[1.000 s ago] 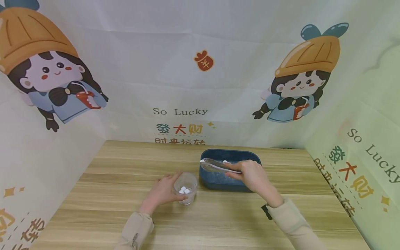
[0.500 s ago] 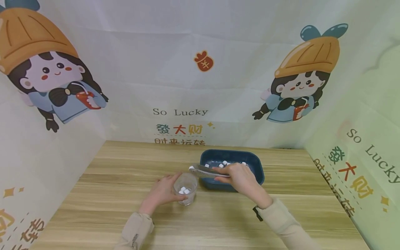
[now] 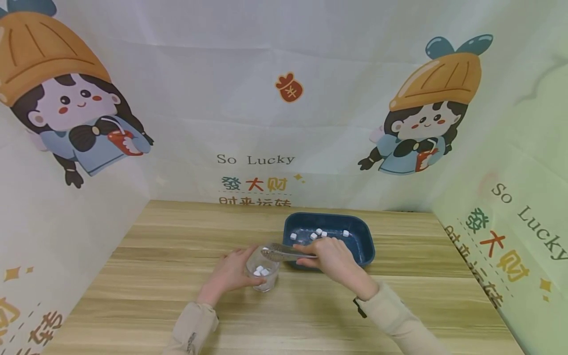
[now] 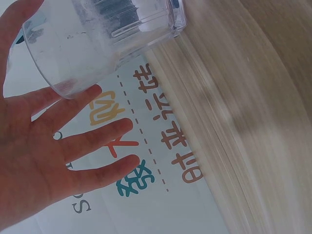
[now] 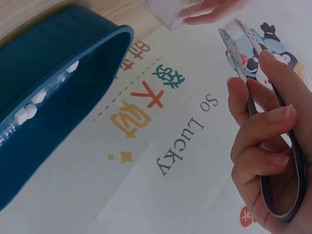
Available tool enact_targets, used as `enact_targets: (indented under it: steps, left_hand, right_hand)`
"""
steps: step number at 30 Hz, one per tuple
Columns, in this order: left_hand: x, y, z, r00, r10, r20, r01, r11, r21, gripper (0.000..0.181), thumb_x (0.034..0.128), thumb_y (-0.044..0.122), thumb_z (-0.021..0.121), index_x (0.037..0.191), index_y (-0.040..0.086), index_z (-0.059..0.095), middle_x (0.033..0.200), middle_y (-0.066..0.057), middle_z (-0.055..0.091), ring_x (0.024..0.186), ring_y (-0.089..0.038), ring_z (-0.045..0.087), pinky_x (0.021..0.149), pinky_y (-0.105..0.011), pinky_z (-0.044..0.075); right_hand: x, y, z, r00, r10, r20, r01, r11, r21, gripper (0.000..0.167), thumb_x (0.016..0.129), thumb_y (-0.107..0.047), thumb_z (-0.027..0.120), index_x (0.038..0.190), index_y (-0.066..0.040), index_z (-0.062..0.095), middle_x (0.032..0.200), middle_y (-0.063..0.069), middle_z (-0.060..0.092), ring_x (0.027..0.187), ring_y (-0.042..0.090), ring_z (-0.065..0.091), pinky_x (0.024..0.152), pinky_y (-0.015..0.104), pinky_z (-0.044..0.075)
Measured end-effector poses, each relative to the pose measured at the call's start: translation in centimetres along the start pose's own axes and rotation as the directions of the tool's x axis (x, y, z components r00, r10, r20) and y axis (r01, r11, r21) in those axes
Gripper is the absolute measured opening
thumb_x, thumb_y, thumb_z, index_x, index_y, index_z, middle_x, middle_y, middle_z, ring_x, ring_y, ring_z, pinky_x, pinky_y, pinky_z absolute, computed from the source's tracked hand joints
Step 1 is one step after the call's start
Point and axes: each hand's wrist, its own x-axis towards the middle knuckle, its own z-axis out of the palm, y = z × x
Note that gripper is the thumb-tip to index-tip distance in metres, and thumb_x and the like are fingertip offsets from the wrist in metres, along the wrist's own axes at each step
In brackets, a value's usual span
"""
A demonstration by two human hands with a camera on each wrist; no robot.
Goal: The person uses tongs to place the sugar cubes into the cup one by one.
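Observation:
My left hand (image 3: 232, 270) holds a clear glass (image 3: 269, 284) upright on the table between thumb and forefinger; in the left wrist view the other fingers (image 4: 105, 139) spread out straight. Several white cubes (image 3: 261, 271) lie inside the glass. My right hand (image 3: 335, 259) grips metal tongs (image 3: 284, 253), whose perforated tips are over the glass's mouth. At those tips a small white cube (image 3: 265, 250) shows. The right wrist view has the tongs (image 5: 280, 195) with their bent end in the palm and the tips slightly apart.
Behind the right hand stands a dark blue rectangular tub (image 3: 366, 241) with several white cubes (image 3: 319, 231) scattered on its bottom. The wooden table (image 3: 177, 236) backs onto a printed cloth (image 3: 333, 148), which also hangs at both sides.
My right hand has moved left and toward me with the tongs, from over the blue tub to over the glass. The left hand and glass have stayed put.

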Motion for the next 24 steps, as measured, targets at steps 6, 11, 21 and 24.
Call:
enact_targets:
  steps: [6, 11, 21, 24]
  left_hand:
    - [-0.08, 0.08, -0.03, 1.0, -0.007, 0.003, 0.007, 1.0, -0.009, 0.085, 0.0604, 0.05, 0.074, 0.131, 0.013, 0.043, 0.124, -0.013, 0.056, 0.114, -0.035, 0.05, 0.094, -0.06, 0.034]
    - [-0.15, 0.13, -0.09, 1.0, -0.01, 0.004, 0.01, 1.0, -0.007, 0.085, 0.061, 0.05, 0.074, 0.131, 0.013, 0.043, 0.124, -0.014, 0.055, 0.114, -0.035, 0.05, 0.095, -0.06, 0.034]
    - [-0.14, 0.18, -0.19, 1.0, -0.012, 0.003, 0.012, 1.0, -0.011, 0.085, 0.0612, 0.05, 0.074, 0.131, 0.012, 0.043, 0.125, -0.014, 0.054, 0.114, -0.035, 0.05, 0.096, -0.06, 0.033]
    - [-0.11, 0.21, -0.21, 1.0, -0.008, 0.0, 0.008, 1.0, -0.003, 0.085, 0.0615, 0.05, 0.074, 0.131, 0.012, 0.043, 0.125, -0.014, 0.055, 0.114, -0.035, 0.05, 0.095, -0.059, 0.034]
  right_hand:
    - [-0.04, -0.05, 0.18, 1.0, 0.004, 0.014, -0.004, 1.0, 0.002, 0.036, 0.078, -0.042, 0.06, 0.109, -0.025, 0.065, 0.047, -0.005, 0.053, 0.035, 0.0, 0.02, 0.034, 0.014, 0.01]
    - [-0.21, 0.04, 0.14, 1.0, 0.002, 0.007, -0.002, 1.0, 0.013, 0.036, 0.078, -0.042, 0.061, 0.109, -0.024, 0.065, 0.063, -0.003, 0.066, 0.037, -0.001, 0.029, 0.033, 0.015, 0.015]
    - [-0.51, 0.32, -0.13, 1.0, 0.01, -0.016, -0.01, 0.999, 0.034, 0.035, 0.077, -0.041, 0.062, 0.108, -0.025, 0.065, 0.086, -0.004, 0.071, 0.04, -0.003, 0.038, 0.033, 0.015, 0.019]
    - [-0.61, 0.41, -0.25, 1.0, 0.015, -0.02, -0.014, 0.999, 0.048, 0.035, 0.077, -0.041, 0.062, 0.108, -0.025, 0.065, 0.087, -0.004, 0.071, 0.042, -0.004, 0.04, 0.033, 0.015, 0.021]
